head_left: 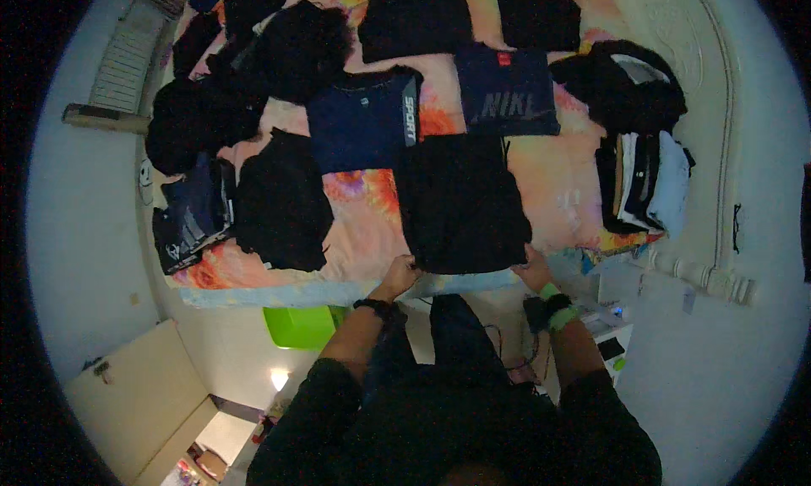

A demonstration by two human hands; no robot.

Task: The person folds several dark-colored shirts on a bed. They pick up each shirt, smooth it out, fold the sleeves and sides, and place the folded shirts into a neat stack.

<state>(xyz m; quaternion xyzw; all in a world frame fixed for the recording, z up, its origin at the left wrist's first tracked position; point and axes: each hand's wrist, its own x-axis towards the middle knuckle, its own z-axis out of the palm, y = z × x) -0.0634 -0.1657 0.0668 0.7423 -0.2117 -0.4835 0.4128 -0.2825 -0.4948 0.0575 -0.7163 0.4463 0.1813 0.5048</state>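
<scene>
A black garment (460, 203) lies flat and roughly square at the near edge of the bed, directly in front of me. My left hand (404, 276) is closed on its near left corner, fingers pinched together. At the near right corner my right hand (532, 268) grips the same cloth. What kind of garment it is cannot be told in the dim light. Just beyond it lie a folded dark blue shirt (359, 123) with a white side strip and a folded navy shirt (507, 93) with grey lettering. Another black garment (283, 203) spreads out to the left.
The bed has a floral orange and pink sheet (363, 224). Folded clothes (646, 182) stand in a row at the right, under a dark heap (625, 85). More folded clothes (194, 211) and black heaps (203, 123) fill the left side. Below the bed edge sits a green bin (300, 327).
</scene>
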